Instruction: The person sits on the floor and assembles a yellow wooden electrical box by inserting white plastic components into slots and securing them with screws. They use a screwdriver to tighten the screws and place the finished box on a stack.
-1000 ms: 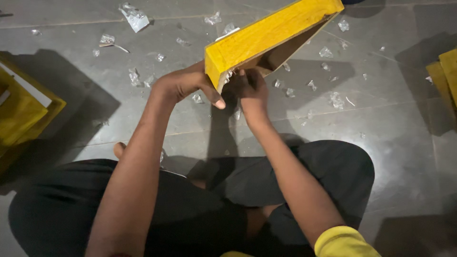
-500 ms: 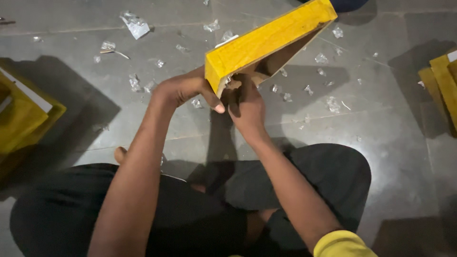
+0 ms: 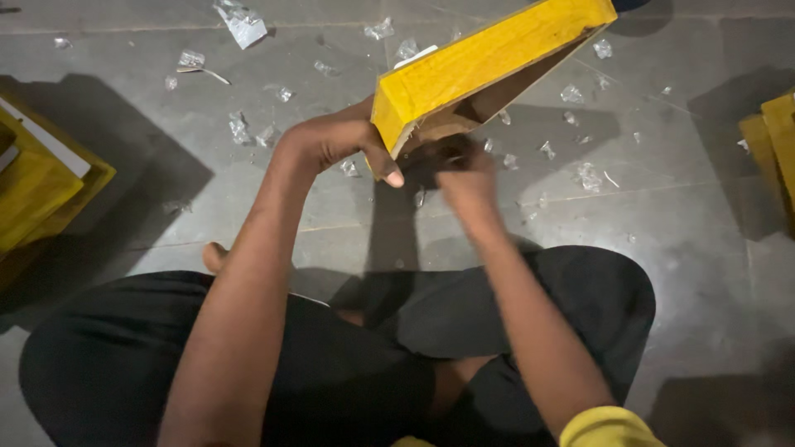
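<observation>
Head view: the left hand is clamped on the near end of a long yellow box, tilting it toward 1 o'clock, likely to expose its open underside. The right hand, blurred just beneath that opening, touches it; its grip cannot be told. Around them, a grey tiled floor scattered with clear plastic scraps; more yellow boxes at 9 o'clock.

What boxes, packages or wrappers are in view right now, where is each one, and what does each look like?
Yellow box: top centre, long, brown inside, end held by left hand; right hand blurred just below its open end.
Yellow boxes: left edge, on the floor, with a white strip.
Yellow stack: right edge, partly cut off.
Clear wrapper scraps: scattered over grey floor.
</observation>
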